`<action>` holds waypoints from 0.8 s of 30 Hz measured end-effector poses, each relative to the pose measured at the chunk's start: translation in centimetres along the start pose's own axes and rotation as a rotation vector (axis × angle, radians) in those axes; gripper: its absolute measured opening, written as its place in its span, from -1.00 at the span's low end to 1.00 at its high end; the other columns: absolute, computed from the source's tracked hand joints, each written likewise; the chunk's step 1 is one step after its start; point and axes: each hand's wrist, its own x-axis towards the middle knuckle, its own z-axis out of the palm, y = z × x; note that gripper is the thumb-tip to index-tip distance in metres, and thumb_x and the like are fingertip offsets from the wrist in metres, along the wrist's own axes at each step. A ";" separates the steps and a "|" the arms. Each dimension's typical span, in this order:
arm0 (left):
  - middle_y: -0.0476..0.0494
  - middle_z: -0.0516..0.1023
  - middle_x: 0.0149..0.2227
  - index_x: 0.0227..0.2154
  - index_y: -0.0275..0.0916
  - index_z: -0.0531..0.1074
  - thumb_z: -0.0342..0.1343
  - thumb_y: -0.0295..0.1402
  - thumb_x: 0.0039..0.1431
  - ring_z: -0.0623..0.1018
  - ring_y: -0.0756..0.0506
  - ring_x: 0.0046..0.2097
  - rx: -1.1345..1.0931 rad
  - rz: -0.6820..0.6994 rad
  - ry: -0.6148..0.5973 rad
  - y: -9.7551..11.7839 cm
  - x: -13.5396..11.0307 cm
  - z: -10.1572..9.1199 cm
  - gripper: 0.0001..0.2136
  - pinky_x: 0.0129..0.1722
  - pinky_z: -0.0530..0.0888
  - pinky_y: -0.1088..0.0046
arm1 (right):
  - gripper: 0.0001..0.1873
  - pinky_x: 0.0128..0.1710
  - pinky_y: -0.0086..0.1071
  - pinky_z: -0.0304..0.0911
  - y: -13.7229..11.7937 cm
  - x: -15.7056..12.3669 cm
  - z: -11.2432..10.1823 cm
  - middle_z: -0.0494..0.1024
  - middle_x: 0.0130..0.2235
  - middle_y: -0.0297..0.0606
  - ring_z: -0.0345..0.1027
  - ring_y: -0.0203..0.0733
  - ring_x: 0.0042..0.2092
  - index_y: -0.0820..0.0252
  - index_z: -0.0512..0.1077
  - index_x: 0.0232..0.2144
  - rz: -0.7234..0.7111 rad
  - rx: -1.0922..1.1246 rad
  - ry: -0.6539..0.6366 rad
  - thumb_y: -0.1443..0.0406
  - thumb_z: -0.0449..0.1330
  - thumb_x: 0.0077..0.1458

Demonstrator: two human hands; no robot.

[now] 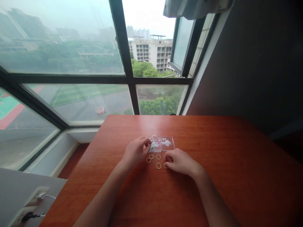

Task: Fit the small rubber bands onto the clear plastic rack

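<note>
A small clear plastic box (158,149) lies open on the table, its see-through lid (172,145) folded out to the right. Small ring-like pieces, whitish, reddish and greenish, are inside the box. My left hand (136,151) is at the box's left side, thumb and fingers pinched together; what they hold, if anything, cannot be made out. In front of the box lie several pale yellow rings (158,165). My right hand (180,160) rests at the lid's near right corner, fingers curled, with thumb and fingertips on another pale yellow ring (166,166), partly hidden.
The reddish-brown wooden table (213,189) reaches to a large dark-framed window (129,63); one pane is swung out. A grey cloth (196,9) hangs at the top. At lower left, a wall socket (39,195) holds a white plug and a black plug (27,216).
</note>
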 end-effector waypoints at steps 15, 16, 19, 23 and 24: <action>-0.03 0.47 -0.40 -0.37 -0.21 0.49 0.04 -0.44 0.13 0.38 0.03 -0.42 -0.138 0.053 0.009 0.5 0.2 0.1 -0.88 -0.41 0.28 0.55 | -0.92 -0.46 -0.49 -0.06 -0.7 0.7 0.0 0.49 -0.48 -0.43 0.26 -0.36 -0.47 0.11 0.45 -0.42 -0.040 0.002 0.251 0.34 0.15 0.04; -0.02 0.46 -0.41 -0.37 -0.22 0.49 0.04 -0.42 0.14 0.37 0.03 -0.43 -0.175 0.058 0.003 0.7 0.2 0.1 -0.88 -0.41 0.28 0.56 | -0.92 -0.45 -0.49 -0.05 -0.8 0.8 -0.1 0.48 -0.49 -0.43 0.25 -0.36 -0.47 0.11 0.45 -0.41 -0.040 -0.001 0.293 0.33 0.14 0.06; -0.03 0.45 -0.44 -0.38 -0.25 0.49 0.04 -0.37 0.17 0.35 0.04 -0.45 -0.284 0.068 -0.040 1.5 0.1 0.5 -0.86 -0.44 0.27 0.56 | -0.91 -0.44 -0.48 -0.01 -1.0 1.0 -0.1 0.46 -0.51 -0.42 0.26 -0.34 -0.48 0.11 0.45 -0.37 -0.054 0.008 0.380 0.30 0.14 0.10; -0.03 0.46 -0.45 -0.38 -0.26 0.50 0.05 -0.32 0.18 0.34 0.05 -0.46 -0.358 0.060 -0.088 2.3 -0.2 1.1 -0.83 -0.46 0.27 0.57 | -0.87 -0.42 -0.47 0.03 -1.1 1.0 0.0 0.45 -0.53 -0.40 0.28 -0.32 -0.47 0.11 0.47 -0.33 -0.080 0.020 0.445 0.25 0.13 0.14; -0.03 0.46 -0.45 -0.38 -0.27 0.50 0.05 -0.32 0.18 0.35 0.05 -0.46 -0.364 0.056 -0.091 2.3 -0.2 1.2 -0.84 -0.46 0.28 0.57 | -0.86 -0.42 -0.47 0.04 -1.1 1.0 0.1 0.45 -0.53 -0.40 0.28 -0.32 -0.47 0.12 0.48 -0.33 -0.084 0.019 0.455 0.24 0.13 0.14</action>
